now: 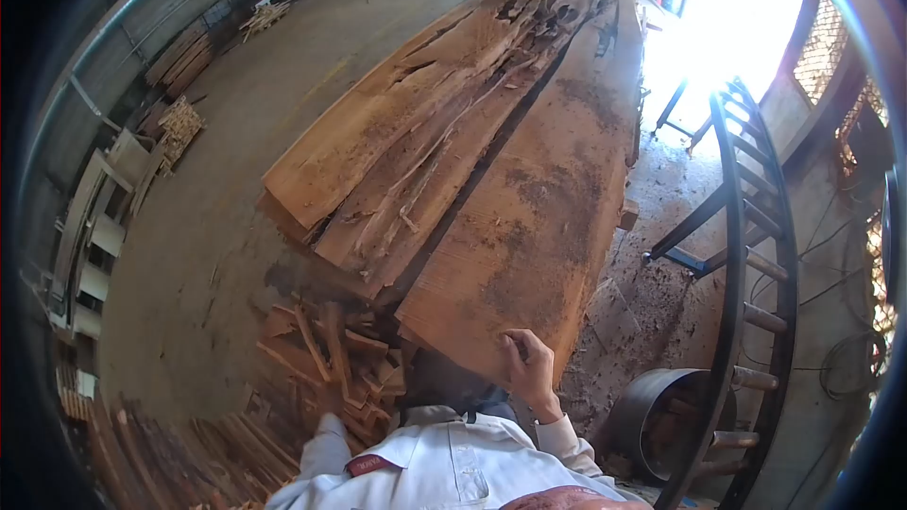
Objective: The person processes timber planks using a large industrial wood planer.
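My right hand (531, 364) is over the near right end of a large wooden slab (510, 255), with its fingers curled. Whether it touches the wood or pinches something small, I cannot make out. The slab is reddish brown with dark dusty patches. Alongside it, across a long dark gap, runs another slab (378, 142) with a rough, split and hollowed middle. My left sleeve (326, 444) hangs beside a pile of broken wood scraps (335, 359); the left hand itself does not show.
A ladder-like black metal frame with rollers (765, 264) stands at right, near a round metal drum (652, 416). Wood strips (161, 453) lie at lower left. Stacked boards (179, 61) and a slatted bench-like rack (94, 246) are along the left. Bright light enters at upper right.
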The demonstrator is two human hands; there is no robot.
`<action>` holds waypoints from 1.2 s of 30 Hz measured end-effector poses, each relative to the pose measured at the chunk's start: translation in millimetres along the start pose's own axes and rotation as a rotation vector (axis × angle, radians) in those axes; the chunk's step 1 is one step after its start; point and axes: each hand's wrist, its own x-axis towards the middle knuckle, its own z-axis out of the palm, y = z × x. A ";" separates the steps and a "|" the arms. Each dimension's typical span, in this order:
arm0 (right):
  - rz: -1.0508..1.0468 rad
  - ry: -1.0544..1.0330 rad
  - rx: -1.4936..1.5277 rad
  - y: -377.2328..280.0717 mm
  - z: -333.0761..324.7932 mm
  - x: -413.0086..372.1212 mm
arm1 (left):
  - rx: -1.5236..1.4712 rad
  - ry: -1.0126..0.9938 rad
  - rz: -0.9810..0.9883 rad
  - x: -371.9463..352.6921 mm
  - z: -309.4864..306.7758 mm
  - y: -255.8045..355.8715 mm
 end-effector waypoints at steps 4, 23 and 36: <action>-0.054 0.054 -0.068 5.0 -7.7 7.0 | -0.862 0.277 -0.509 54.5 -147.2 -0.6; -0.156 0.367 -0.199 -11.5 10.6 -5.8 | -0.697 0.673 -0.190 410.3 -361.3 -70.8; -0.187 0.466 -0.501 -9.7 33.4 0.2 | -0.603 0.527 -0.106 544.0 -345.3 -112.0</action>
